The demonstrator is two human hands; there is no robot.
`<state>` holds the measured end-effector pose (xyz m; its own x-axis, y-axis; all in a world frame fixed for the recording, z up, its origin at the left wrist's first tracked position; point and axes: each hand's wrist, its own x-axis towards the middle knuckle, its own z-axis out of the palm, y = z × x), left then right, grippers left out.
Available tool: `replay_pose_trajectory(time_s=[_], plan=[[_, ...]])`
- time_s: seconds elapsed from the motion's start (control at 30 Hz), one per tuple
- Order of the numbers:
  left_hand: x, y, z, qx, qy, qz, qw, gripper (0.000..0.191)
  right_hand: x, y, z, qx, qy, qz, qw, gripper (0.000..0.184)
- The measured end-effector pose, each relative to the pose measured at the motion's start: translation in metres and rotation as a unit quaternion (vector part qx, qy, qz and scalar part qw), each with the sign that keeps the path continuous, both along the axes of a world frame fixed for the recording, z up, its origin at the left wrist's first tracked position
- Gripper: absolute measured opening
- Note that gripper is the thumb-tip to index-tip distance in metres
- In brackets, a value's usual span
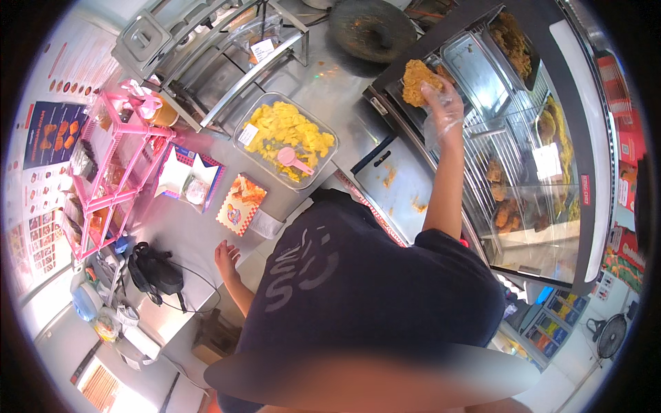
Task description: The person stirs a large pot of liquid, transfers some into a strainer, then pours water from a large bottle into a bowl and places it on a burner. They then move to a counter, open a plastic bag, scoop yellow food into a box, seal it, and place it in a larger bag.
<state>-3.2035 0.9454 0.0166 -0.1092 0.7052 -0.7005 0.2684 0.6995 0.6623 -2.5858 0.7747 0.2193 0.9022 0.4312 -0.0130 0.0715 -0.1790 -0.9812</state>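
Note:
My right hand (444,103), in a clear plastic glove, grips a piece of breaded fried chicken (419,82) at the open side of a heated glass display cabinet (563,62). Bare and empty, my left hand (226,255) hangs beside the steel counter's edge with its fingers loosely apart. Nearest to it is a printed food box (241,205), lying on the counter next to a white paper packet (266,224). Behind the box stands a clear tub (334,149) of yellow food pieces, with a pink scoop (294,160) in it. An opened paper box (189,177) holds a small wrapped item.
A steel tray (395,180) with crumbs lies beside the cabinet. A pink rack (111,170) and black bag (155,273) are at left. Farther back are a steel shelf (253,77) and a dark round pan or lid (372,33). Fried pieces (508,214) sit inside the cabinet.

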Motion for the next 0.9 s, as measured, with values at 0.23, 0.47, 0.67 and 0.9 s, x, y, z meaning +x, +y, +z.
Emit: replay_pose_trajectory(time_s=[0.23,0.47,0.67,0.9], plan=[[0.01,-0.012,0.003,0.015,-0.022,0.026,0.999,0.037,-0.065,0.075,0.046,0.158,0.13,0.173,0.963,0.055],[0.015,-0.046,0.006,0.052,-0.033,0.105,0.993,0.04,-0.15,0.184,0.027,0.163,0.275,0.443,0.837,0.053],[0.029,-0.079,0.015,0.071,-0.06,0.212,0.973,0.038,-0.263,0.283,-0.072,-0.043,0.251,0.558,0.79,0.049],[0.038,-0.129,0.017,0.059,-0.069,0.308,0.947,0.037,-0.34,0.341,-0.159,-0.036,0.375,0.581,0.722,0.036]])
